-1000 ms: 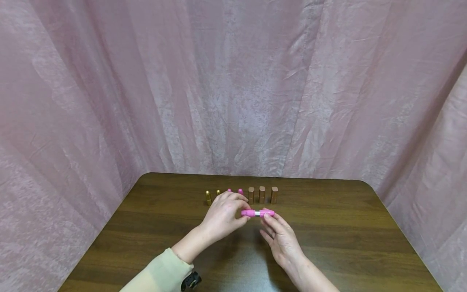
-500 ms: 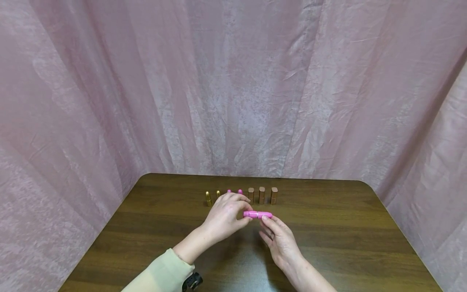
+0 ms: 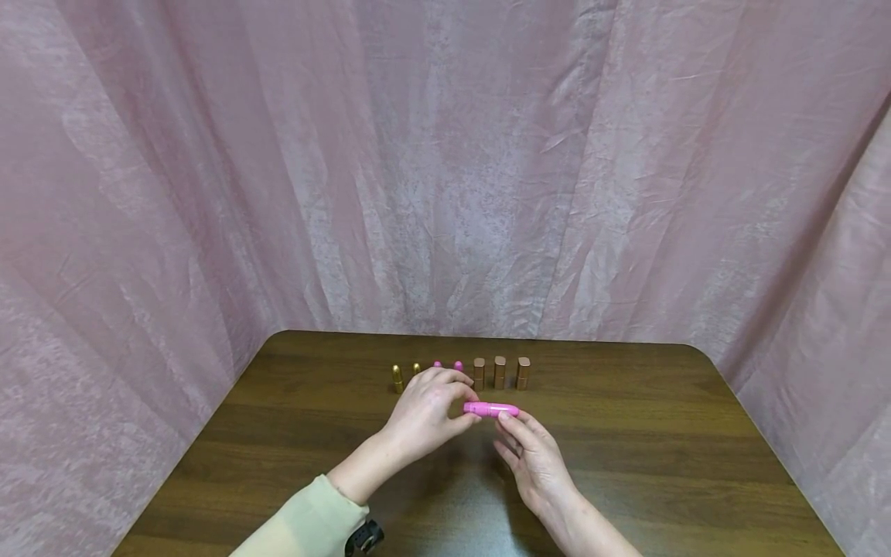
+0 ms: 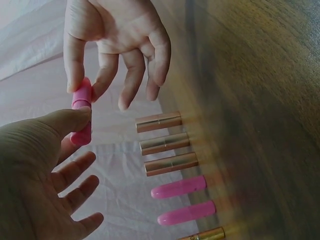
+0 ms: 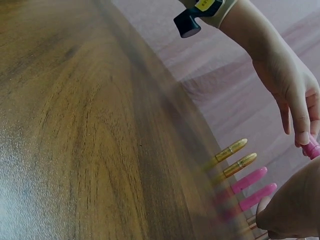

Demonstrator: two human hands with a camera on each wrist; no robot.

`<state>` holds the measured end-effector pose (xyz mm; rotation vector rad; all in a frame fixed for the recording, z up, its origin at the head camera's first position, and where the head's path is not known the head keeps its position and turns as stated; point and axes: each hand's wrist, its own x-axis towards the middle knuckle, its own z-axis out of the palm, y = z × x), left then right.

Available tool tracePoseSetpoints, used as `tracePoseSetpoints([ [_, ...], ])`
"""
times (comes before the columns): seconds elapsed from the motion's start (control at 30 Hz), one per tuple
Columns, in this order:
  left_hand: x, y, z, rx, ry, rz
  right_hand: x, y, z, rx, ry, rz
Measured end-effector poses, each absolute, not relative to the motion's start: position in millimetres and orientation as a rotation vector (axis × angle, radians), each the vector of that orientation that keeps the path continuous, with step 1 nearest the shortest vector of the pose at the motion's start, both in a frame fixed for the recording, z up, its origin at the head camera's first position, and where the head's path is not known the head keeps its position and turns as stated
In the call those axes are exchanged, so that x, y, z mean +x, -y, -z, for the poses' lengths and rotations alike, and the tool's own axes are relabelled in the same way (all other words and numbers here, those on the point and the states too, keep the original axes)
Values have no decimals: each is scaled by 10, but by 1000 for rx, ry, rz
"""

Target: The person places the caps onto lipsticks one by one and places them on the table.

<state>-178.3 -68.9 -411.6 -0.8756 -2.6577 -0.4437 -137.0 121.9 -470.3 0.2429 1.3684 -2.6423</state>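
A pink lipstick tube (image 3: pixel 492 409) lies level in the air above the table, its two halves meeting with no silver showing between them. My left hand (image 3: pixel 428 406) pinches its left end between thumb and fingers. The rounded right end is pinched by my right hand (image 3: pixel 543 464). In the left wrist view, the same lipstick tube (image 4: pixel 82 95) spans the two hands, while the other fingers of each hand spread loosely. Part of the lipstick tube (image 5: pixel 312 147) shows at the edge of the right wrist view.
Behind the hands stands a row of upright lipsticks on the wooden table (image 3: pixel 647 433): two gold lipsticks (image 3: pixel 397 378), two pink lipsticks (image 4: pixel 178 188) and three rose-gold lipsticks (image 3: pixel 500 372). My left hand partly hides the row in the head view. A pink curtain (image 3: pixel 445 170) hangs beyond the table.
A second ago a silver band showed between the pink tube's halves. The halves have come together and the band is covered. Both hands have kept their hold.
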Motion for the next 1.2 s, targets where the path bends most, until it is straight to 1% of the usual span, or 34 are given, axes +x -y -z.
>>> tracePoseSetpoints([
  [0.9, -1774, 666, 4115, -969, 2600, 444, -1381, -1189, 4752, 216, -1496, 2655],
  [1.2, -1759, 643, 4125, -954, 2624, 488, -1404, -1190, 4740, 208, -1536, 2654],
])
